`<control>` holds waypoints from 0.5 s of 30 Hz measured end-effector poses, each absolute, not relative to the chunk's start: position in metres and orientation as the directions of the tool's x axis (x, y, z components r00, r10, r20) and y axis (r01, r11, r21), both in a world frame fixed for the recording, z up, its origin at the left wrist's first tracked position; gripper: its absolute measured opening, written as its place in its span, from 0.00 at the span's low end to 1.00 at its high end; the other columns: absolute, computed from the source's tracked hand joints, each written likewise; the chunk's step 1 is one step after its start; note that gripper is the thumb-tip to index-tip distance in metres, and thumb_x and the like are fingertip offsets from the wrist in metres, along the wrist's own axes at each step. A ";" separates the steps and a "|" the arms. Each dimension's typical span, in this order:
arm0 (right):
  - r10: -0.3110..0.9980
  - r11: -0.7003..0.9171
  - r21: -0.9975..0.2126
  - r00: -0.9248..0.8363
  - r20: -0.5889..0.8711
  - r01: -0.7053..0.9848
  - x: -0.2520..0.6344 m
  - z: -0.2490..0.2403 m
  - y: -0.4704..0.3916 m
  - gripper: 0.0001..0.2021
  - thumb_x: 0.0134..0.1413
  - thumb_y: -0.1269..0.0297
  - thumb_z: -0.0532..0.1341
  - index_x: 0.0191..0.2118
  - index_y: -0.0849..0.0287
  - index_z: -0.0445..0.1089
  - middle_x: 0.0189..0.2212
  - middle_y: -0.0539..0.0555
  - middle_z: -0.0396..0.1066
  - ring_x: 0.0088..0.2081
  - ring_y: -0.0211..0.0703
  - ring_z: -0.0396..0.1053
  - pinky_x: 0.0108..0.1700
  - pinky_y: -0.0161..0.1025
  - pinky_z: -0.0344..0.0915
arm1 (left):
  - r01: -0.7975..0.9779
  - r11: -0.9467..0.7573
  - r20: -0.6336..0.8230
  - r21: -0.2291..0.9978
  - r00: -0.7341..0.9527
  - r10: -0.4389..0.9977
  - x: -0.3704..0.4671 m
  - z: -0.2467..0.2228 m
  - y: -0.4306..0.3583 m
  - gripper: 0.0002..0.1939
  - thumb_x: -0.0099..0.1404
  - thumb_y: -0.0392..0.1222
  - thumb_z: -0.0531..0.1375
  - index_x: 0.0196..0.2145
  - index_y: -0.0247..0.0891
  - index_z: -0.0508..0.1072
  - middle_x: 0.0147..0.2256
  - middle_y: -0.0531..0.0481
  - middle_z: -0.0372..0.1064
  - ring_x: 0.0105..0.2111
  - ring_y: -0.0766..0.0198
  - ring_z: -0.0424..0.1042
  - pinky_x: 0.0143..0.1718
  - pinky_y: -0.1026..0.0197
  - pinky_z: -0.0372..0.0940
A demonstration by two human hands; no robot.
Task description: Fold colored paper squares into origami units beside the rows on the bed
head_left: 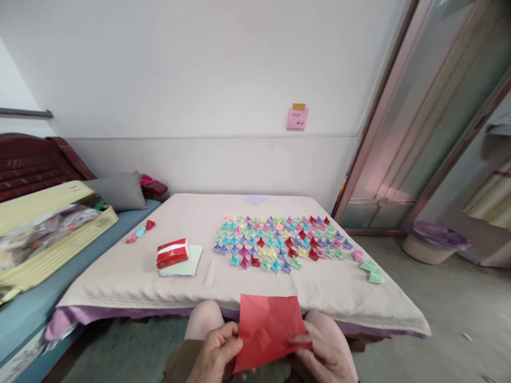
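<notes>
A creased red paper sheet [271,324] is held above the knees, near the front edge of the covered table. My left hand [221,351] pinches its left edge between thumb and fingers. At the lower right edge, my right hand [319,351] grips the same sheet, its fingers lying over the paper. Rows of small folded paper pieces [275,242] in many colours cover the middle and right of the table. A red tissue pack [173,253] rests on a stack of light green paper [194,260] to the left.
Three small folded pieces [140,232] lie at the table's left. Green folded pieces [375,275] sit near the right edge. A pale purple sheet [254,199] lies at the back. A lined bin [433,242] stands on the floor at right; an open yellow case [99,229] is on the left.
</notes>
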State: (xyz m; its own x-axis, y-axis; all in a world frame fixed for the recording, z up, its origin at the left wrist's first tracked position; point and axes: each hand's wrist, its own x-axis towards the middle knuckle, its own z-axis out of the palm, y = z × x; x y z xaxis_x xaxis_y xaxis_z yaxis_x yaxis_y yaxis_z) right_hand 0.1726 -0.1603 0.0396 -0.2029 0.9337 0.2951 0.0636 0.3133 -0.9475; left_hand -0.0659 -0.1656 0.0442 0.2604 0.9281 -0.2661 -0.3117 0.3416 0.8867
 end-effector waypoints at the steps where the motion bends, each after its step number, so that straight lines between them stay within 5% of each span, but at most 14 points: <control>1: 0.950 0.278 -0.957 -0.171 0.262 0.079 0.171 0.039 -0.158 0.08 0.55 0.60 0.63 0.39 0.49 0.80 0.39 0.56 0.77 0.43 0.52 0.73 0.50 0.42 0.68 | -0.335 0.345 -0.278 0.877 0.232 0.932 -0.065 0.038 -0.166 0.21 0.56 0.55 0.65 0.38 0.33 0.77 0.25 0.47 0.75 0.22 0.62 0.72 0.20 0.67 0.61; 5: 0.985 0.169 -0.986 -0.030 0.169 -0.009 0.165 0.031 -0.154 0.09 0.54 0.59 0.64 0.38 0.51 0.80 0.30 0.54 0.77 0.38 0.50 0.73 0.46 0.40 0.70 | -0.539 0.205 -0.127 0.817 0.179 0.976 -0.058 0.013 -0.168 0.40 0.48 0.61 0.68 0.56 0.47 0.67 0.44 0.42 0.74 0.39 0.53 0.75 0.35 0.58 0.69; 8: 0.984 0.170 -0.983 -0.038 0.172 -0.066 0.163 0.032 -0.156 0.09 0.52 0.57 0.65 0.35 0.53 0.81 0.30 0.55 0.77 0.36 0.50 0.74 0.42 0.39 0.71 | -0.509 0.076 0.018 0.857 0.179 0.984 -0.057 0.002 -0.173 0.48 0.39 0.52 0.75 0.57 0.57 0.63 0.48 0.47 0.72 0.40 0.55 0.74 0.40 0.59 0.67; 11: 0.974 0.196 -0.980 -0.107 0.199 -0.042 0.163 0.042 -0.163 0.11 0.51 0.55 0.65 0.31 0.55 0.81 0.30 0.56 0.77 0.36 0.52 0.74 0.41 0.40 0.71 | -0.274 -0.121 0.160 0.954 0.125 0.979 -0.063 0.006 -0.176 0.30 0.49 0.49 0.71 0.51 0.52 0.72 0.41 0.49 0.75 0.36 0.58 0.74 0.37 0.63 0.66; 15: 0.980 0.192 -0.981 -0.042 0.193 -0.019 0.162 0.055 -0.175 0.14 0.49 0.50 0.65 0.27 0.56 0.79 0.27 0.55 0.75 0.32 0.51 0.73 0.38 0.40 0.70 | 0.065 -0.319 0.308 0.946 0.141 0.941 -0.066 0.021 -0.180 0.12 0.55 0.53 0.66 0.30 0.42 0.81 0.26 0.49 0.73 0.26 0.61 0.69 0.29 0.64 0.62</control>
